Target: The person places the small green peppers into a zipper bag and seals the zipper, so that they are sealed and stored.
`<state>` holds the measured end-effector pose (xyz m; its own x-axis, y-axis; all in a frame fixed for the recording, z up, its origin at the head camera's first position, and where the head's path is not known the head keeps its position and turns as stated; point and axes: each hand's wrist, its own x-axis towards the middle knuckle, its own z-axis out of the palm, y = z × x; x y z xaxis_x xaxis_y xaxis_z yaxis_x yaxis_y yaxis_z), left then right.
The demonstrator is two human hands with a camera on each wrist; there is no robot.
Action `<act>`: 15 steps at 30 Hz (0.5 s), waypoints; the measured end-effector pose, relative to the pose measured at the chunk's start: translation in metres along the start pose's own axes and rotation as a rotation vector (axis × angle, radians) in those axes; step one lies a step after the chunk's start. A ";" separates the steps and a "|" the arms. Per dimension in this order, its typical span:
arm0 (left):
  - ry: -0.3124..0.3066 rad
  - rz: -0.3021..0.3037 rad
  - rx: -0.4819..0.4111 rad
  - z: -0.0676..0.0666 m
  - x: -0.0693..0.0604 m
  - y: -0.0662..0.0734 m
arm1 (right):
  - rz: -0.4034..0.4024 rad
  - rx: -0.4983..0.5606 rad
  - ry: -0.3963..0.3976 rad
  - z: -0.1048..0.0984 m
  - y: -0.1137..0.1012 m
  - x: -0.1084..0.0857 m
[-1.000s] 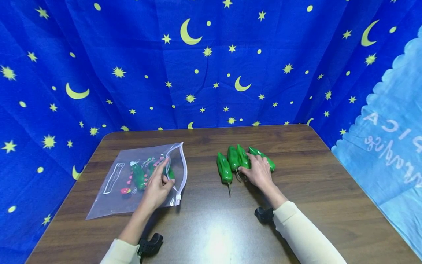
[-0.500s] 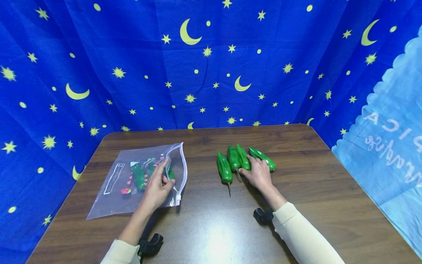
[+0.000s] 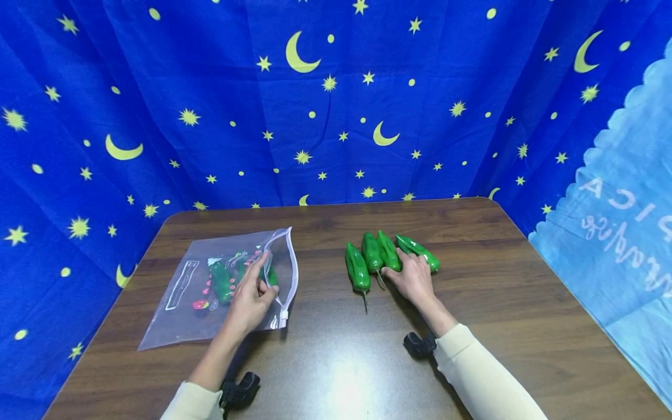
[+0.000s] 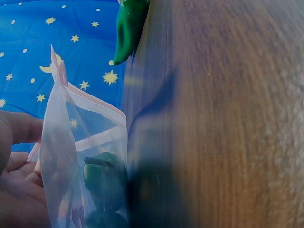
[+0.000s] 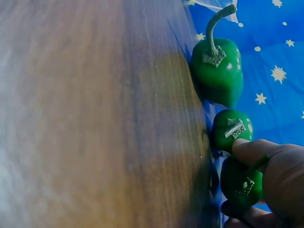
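A clear zip bag [image 3: 178, 326] with strawberry prints lies on the left, its mouth facing right and parted. Green peppers [image 4: 102, 173] show through its film. My left hand [image 3: 252, 297] pinches the upper film at the mouth between thumb and fingers. To the right, several glossy green peppers lie in a row: a long-stemmed leftmost pepper [image 3: 358, 269], a second pepper [image 3: 371, 252], a third pepper [image 3: 388, 251] and a slanted rightmost pepper [image 3: 420, 251]. My right hand [image 3: 415, 277] grips the third pepper, thumb on its left and fingers on its right, as the right wrist view shows.
The brown wooden table [image 3: 336, 350] carries everything. Behind it hangs a blue curtain [image 3: 336, 105] with moons and stars, and a light blue cloth [image 3: 625, 245] is on the right. Black wrist mounts [image 3: 241, 389] sit under both forearms.
My right hand has shifted very slightly to the right, its fingers still about the third pepper. The left hand and the bag stay in place.
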<state>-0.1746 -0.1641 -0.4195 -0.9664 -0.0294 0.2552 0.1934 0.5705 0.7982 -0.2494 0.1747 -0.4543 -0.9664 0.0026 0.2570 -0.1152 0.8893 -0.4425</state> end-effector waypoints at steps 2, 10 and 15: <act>0.001 0.001 -0.001 0.000 0.000 0.000 | 0.002 0.009 0.012 -0.001 0.000 0.000; -0.006 -0.010 -0.007 0.000 0.001 0.000 | -0.012 0.028 0.061 -0.008 -0.008 0.000; -0.011 -0.013 -0.015 0.000 0.001 -0.001 | -0.010 0.041 0.067 -0.009 -0.011 0.000</act>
<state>-0.1757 -0.1647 -0.4195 -0.9706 -0.0273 0.2391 0.1837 0.5580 0.8093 -0.2464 0.1688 -0.4420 -0.9478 0.0254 0.3179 -0.1356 0.8702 -0.4737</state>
